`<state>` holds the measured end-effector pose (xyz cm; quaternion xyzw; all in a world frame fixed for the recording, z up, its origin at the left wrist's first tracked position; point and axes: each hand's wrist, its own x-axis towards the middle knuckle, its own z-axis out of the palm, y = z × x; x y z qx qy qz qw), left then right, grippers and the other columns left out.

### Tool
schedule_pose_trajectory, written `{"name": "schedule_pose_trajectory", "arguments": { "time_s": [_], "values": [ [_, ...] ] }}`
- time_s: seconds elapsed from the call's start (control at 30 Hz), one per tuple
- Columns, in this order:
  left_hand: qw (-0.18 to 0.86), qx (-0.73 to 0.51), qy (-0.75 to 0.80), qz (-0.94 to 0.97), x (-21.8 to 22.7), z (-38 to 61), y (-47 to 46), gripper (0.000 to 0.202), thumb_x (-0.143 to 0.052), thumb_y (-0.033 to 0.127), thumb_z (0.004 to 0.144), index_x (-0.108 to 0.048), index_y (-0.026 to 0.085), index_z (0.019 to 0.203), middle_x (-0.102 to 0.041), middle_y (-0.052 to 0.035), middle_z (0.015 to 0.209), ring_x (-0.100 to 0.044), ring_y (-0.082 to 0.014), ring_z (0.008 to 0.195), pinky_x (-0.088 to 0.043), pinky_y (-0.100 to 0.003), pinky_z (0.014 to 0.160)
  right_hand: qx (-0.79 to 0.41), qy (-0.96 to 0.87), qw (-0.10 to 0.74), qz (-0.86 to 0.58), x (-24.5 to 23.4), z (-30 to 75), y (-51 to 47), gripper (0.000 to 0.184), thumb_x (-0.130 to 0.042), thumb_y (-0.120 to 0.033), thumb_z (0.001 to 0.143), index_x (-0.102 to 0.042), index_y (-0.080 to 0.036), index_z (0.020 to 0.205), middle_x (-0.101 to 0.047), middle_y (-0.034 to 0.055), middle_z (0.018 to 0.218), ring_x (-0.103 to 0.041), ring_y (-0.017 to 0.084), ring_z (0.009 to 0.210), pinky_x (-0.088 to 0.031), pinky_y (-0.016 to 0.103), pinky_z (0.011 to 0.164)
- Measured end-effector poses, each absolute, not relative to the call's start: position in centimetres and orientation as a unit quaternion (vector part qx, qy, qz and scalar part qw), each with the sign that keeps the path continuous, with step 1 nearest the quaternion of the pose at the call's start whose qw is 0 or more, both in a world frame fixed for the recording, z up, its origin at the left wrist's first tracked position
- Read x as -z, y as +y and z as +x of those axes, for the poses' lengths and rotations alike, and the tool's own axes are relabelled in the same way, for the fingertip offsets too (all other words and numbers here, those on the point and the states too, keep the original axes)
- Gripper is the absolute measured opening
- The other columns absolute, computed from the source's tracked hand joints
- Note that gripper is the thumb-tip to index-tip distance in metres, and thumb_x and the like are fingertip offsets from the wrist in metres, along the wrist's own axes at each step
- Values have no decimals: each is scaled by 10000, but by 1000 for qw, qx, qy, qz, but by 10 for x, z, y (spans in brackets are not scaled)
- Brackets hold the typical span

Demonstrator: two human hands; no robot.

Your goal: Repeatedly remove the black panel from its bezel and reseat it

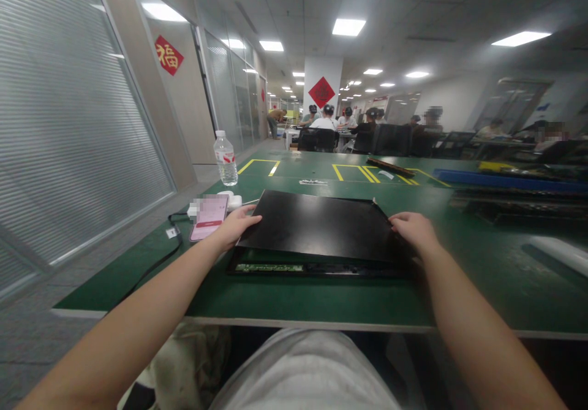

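Observation:
A glossy black flat panel [316, 223] is tilted above a black frame [358, 269] on the green table. Its near edge stands off the frame. Along the frame's near side, a green circuit board strip [271, 268] shows at the left. My left hand [237, 223] grips the panel's left edge, thumb on top and fingers partly hidden below. At the opposite edge, my right hand [413, 229] is closed on the panel by its far right part. Most of the frame is hidden under the panel.
Left of the panel are a phone [209, 219], a black cable [158, 263] and a water bottle [225, 160]. Dark strips [505, 205] and a blue bar [500, 180] lie at the right, with a white object [560, 254] nearer. People sit at tables behind.

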<state>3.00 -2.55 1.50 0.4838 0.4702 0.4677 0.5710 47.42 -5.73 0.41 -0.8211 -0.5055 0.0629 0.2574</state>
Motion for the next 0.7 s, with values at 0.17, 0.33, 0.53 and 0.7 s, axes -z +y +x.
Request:
{"name": "schedule_pose_trajectory", "arguments": {
  "time_s": [0.17, 0.33, 0.53, 0.7],
  "values": [
    [565, -468, 479, 482, -16, 30, -26, 534, -700, 49, 757, -571, 115, 1272, -771, -53, 729, -720, -187, 562, -598, -282, 628, -68, -503, 263, -820, -4, 475, -57, 324, -564, -315, 766, -790, -237, 986, -759, 76, 924, -687, 238, 844, -488, 302, 738],
    [557, -473, 488, 478, -16, 31, -25, 544, -712, 56, 749, -575, 117, 1272, -767, -47, 712, -718, -189, 558, -599, -286, 635, -63, -508, 273, -815, -1, 477, -56, 315, -563, -322, 770, -791, -235, 971, -760, 80, 914, -689, 244, 853, -488, 308, 741],
    [550, -475, 497, 474, -17, 32, -25, 535, -674, 31, 760, -567, 107, 1279, -763, -44, 702, -720, -184, 567, -597, -278, 634, -64, -508, 265, -817, -1, 478, -56, 321, -555, -310, 771, -785, -238, 984, -758, 74, 914, -687, 239, 839, -484, 308, 734],
    [554, -475, 489, 477, -16, 31, -24, 573, -708, 43, 745, -558, 100, 1295, -761, -54, 701, -716, -194, 557, -597, -289, 622, -72, -503, 272, -817, -3, 476, -57, 331, -557, -297, 762, -781, -234, 998, -757, 69, 889, -682, 236, 838, -483, 306, 735]
  ]
}}
